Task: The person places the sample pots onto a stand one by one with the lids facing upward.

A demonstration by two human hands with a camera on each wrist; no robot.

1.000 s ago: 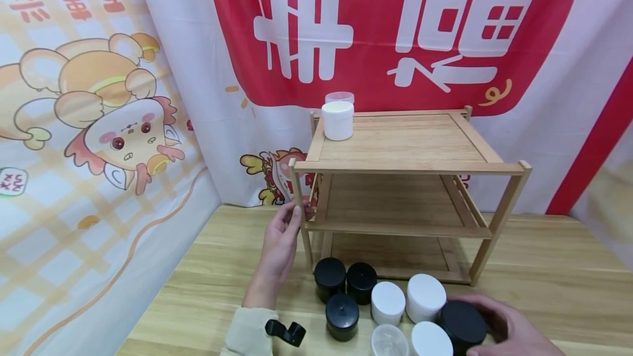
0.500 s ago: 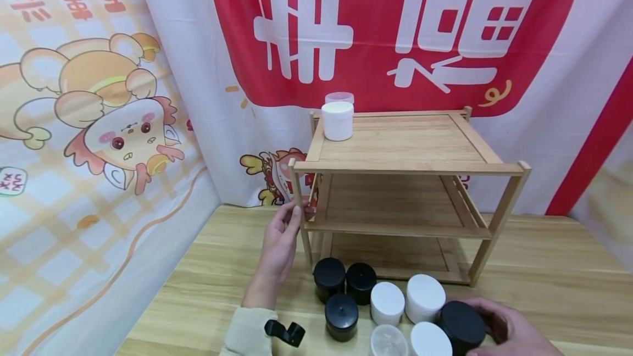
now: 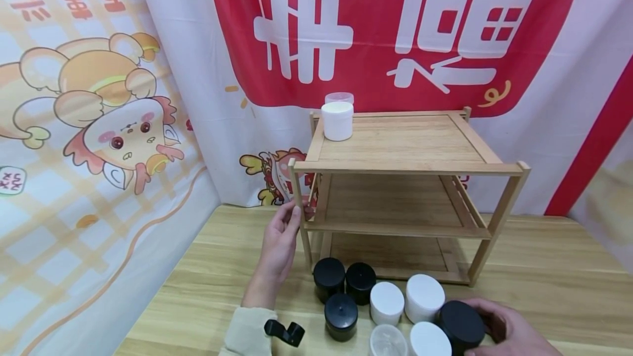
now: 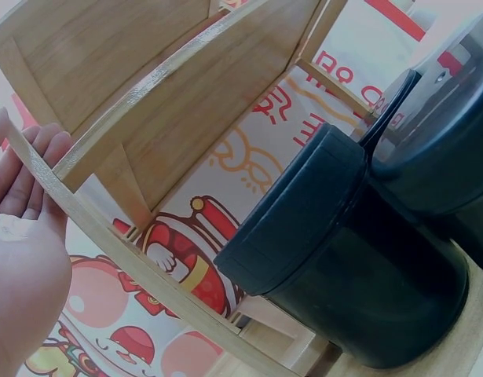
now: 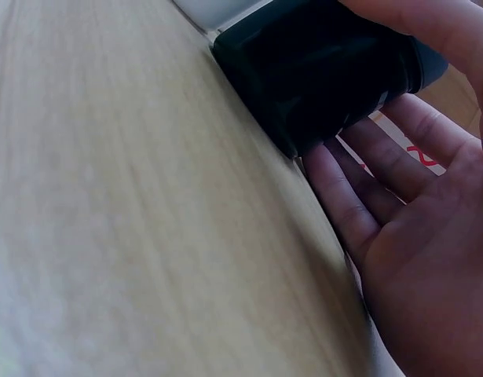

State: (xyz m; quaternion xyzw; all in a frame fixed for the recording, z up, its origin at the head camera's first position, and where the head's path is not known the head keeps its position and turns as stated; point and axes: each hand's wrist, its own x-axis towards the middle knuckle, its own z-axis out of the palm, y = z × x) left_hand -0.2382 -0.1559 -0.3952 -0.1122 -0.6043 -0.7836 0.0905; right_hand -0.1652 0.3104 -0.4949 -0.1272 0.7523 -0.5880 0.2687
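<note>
In the head view I have the right grip (image 3: 511,331) at the lower right of the frame, grasping a black jar (image 3: 461,327) with thumb and fingers around its sides; the jar stands on the counter (image 3: 198,284). In the right wrist view, the thumb enters at the upper right and the fingers (image 5: 339,196) lie against the jar from below in the frame. I have the left grip (image 3: 279,242) near the centre of the head view, clasped on the front left post (image 3: 298,191) of a wooden rack (image 3: 405,144), thumb on the near side and fingers passing behind. Just beside the held jar, toward the bottom edge, stand three white jars (image 3: 425,298) and a clear container (image 3: 389,340). Left of these, at bottom centre, three black containers (image 3: 341,317) form a close group near the rack's front left foot. The rack has three tiers and occupies the centre right; a white jar on the top tier (image 3: 338,121) stands at its left side, with a clear piece (image 3: 339,98) partly hidden behind. A black device (image 3: 285,333) sits at the left sleeve (image 3: 247,333), lower centre. A red printed panel (image 3: 376,32) fills the upper background; patterned cloth (image 3: 99,125) covers the left side.
</note>
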